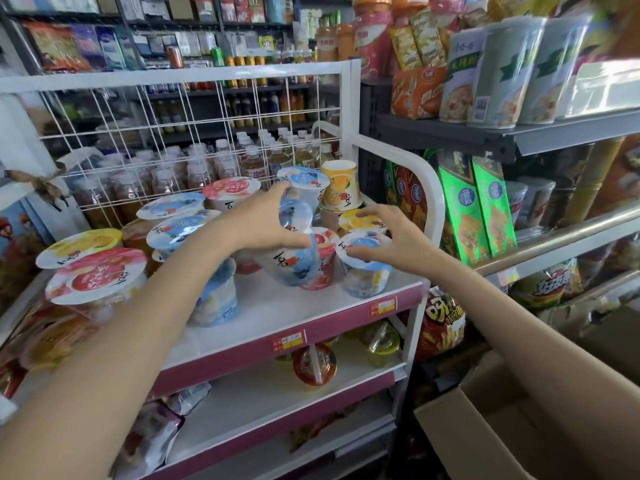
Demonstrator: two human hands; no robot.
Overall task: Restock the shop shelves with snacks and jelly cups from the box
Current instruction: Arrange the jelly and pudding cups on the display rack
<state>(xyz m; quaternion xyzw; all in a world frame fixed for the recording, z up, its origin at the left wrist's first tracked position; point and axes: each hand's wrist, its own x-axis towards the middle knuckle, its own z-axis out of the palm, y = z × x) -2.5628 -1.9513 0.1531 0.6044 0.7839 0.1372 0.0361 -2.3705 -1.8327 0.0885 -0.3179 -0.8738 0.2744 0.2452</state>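
Several jelly cups with blue, red and yellow lids stand on the white top shelf [277, 317] of a small rack. My left hand [270, 220] grips a tilted blue-lidded jelly cup [294, 251] near the middle of the shelf, thumb below and fingers over its lid. My right hand [391, 237] holds the rim of another blue-lidded jelly cup [363, 268] standing upright at the shelf's front right corner. An open cardboard box [519, 427] sits at the lower right; I cannot see what it holds.
A white wire grid [194, 133] backs the shelf, with bottled drinks behind it. An upside-down yellow cup [341, 185] stands at the back right. Lower rack shelves hold cups and snack bags. Dark shelves [519, 136] on the right carry snack boxes and tubs.
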